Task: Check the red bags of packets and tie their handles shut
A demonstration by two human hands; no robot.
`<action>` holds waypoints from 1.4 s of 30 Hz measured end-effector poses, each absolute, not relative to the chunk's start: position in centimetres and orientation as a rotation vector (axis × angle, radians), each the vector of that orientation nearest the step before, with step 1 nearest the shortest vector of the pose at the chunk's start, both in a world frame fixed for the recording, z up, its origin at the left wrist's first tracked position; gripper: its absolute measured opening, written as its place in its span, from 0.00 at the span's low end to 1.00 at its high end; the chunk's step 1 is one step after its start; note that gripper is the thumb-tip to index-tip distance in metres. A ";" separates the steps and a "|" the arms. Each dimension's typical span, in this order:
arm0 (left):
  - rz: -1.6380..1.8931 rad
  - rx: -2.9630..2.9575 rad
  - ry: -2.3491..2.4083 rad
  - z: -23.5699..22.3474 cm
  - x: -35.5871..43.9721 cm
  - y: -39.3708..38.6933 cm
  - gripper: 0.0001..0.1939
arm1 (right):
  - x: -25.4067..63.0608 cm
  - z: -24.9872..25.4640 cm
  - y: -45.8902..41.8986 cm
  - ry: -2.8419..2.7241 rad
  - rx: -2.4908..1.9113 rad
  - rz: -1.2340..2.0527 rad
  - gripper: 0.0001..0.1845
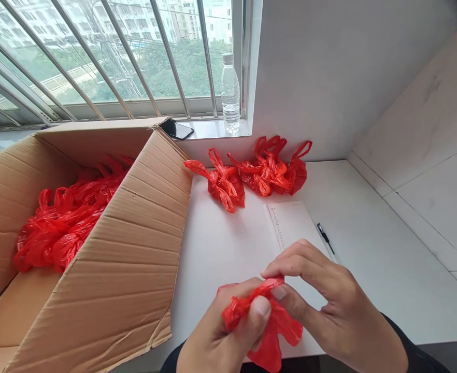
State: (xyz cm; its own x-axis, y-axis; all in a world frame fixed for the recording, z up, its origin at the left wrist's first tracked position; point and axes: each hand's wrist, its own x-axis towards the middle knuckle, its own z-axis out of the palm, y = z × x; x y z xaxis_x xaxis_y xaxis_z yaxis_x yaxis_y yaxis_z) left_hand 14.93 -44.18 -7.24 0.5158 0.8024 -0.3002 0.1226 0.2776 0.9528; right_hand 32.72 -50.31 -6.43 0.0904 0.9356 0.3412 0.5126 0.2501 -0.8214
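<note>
- Left hand: grip closed, the thumb pressing a bunched bag against the curled fingers.
- Right hand: grip closed in a pinch, thumb and forefinger meeting on the upper edge of the same bag; the other fingers are bent above it.
- Bag: thin red plastic, crumpled, held between both hands above the near edge of the desk; its loose lower part hangs below the left thumb.
- Sleeves: dark, at both wrists.
- Notebook: white, lying on the desk beyond the right hand, which covers its near part.
- Pen: black and clear, just right of the notebook.
- Knotted bags: red, grouped at the desk's back, by the wall, loops upward.
- Box: cardboard, open, at left.
- Heap: more red bags, inside the box.
- Sill: carries a phone and an upright, capped bottle, before the barred window.
</note>
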 end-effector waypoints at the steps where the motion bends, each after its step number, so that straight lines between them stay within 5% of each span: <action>1: 0.508 1.157 0.892 -7.2 15.0 -43.6 0.15 | 32.8 -6.6 -50.3 -1.529 -1.392 0.567 0.05; 12: 0.473 1.129 0.689 -8.9 14.9 -40.4 0.12 | 32.0 -8.1 -49.8 -1.528 -1.290 0.665 0.06; 15: 0.412 1.298 0.663 -8.4 14.6 -40.5 0.09 | 32.3 -8.8 -49.2 -1.533 -1.274 0.739 0.19; 18: 0.419 1.473 0.658 -8.7 14.3 -40.9 0.05 | 32.6 -9.6 -48.7 -1.478 -1.370 0.906 0.21; 23: 0.800 1.899 0.725 -11.2 13.9 -41.7 0.20 | 32.8 -10.7 -48.3 -1.349 -1.491 1.154 0.16; 28: 0.972 2.094 0.653 -12.8 13.9 -41.7 0.23 | 32.7 -11.7 -48.0 -1.424 -1.324 1.356 0.14; 34: 0.902 2.355 0.660 -13.6 12.9 -41.6 0.32 | 32.7 -11.6 -48.0 -1.373 -1.396 1.087 0.08; 42: 0.752 2.375 0.896 -18.8 7.2 -42.5 0.27 | 36.8 -15.6 -51.7 -1.169 -1.861 0.918 0.10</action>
